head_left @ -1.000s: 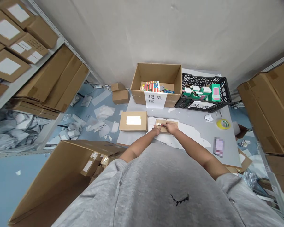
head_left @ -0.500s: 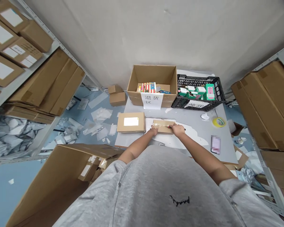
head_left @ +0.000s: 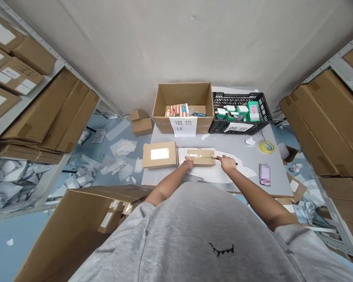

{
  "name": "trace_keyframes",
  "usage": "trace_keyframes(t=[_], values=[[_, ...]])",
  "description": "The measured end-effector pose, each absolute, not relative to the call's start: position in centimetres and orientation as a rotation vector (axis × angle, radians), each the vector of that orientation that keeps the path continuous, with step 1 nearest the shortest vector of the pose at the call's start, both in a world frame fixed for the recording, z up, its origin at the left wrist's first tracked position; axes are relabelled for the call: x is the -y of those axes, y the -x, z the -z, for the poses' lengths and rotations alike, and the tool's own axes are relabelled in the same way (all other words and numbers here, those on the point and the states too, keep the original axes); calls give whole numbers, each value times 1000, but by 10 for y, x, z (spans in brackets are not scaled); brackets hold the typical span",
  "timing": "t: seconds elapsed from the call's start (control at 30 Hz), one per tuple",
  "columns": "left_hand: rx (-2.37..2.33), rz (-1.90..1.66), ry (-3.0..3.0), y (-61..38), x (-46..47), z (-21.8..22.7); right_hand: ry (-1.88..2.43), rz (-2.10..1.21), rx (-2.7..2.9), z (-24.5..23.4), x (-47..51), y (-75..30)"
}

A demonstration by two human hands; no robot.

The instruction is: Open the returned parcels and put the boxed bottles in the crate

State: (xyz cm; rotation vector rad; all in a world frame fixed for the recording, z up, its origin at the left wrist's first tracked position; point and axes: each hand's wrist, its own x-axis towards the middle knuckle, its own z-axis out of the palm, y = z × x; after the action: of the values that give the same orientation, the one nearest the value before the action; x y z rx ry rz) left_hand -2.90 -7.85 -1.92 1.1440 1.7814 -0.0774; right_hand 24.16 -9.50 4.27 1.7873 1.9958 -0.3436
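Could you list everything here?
Small carton: 1, brown, table centre
Slim tool: 1, red and black, held
Labelled carton: 1, brown, table left
Open carton: 1, brown, table back
Crate: 1, black, beside it
Boxes: several, green, in crate
Tape roll: 1, yellow, table right
Phone: 1, pinkish, table right
Table: 1, grey, centre
Cartons: many, brown, side shelves
Large carton: 1, brown, lower left
Paper scraps: many, white, floor
Left hand: 1, bare, on small carton
Right hand: 1, bare, on slim tool

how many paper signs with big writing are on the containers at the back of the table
2 visible: one sign on the front of the open cardboard box, another on the front of the black crate. Any on their far sides would be hidden.
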Motion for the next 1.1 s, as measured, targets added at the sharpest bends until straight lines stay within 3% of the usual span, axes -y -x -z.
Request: trace_keyframes(t=[0.33,0.47,0.6,0.7,0.83,1.1], values=[[-1816,187,-1146,27,78,19,-2020,437,-1949,-41,108,-278],[-1862,174,-1167,21,82,14,-2381,618,-1830,-34,106,-283],[-1948,133,-1220,6,87,6,-2434,904,-1827,-19,97,-253],[-1959,23,-1485,-6,83,0,-2485,1050,-1812,-3,93,-230],[-1606,-98,-1983,-17,65,0,-2652,1287,-1627,16,94,-221],[-1331,71,-2478,-32,31,29,-2922,1523,-1340,34,91,-226]])
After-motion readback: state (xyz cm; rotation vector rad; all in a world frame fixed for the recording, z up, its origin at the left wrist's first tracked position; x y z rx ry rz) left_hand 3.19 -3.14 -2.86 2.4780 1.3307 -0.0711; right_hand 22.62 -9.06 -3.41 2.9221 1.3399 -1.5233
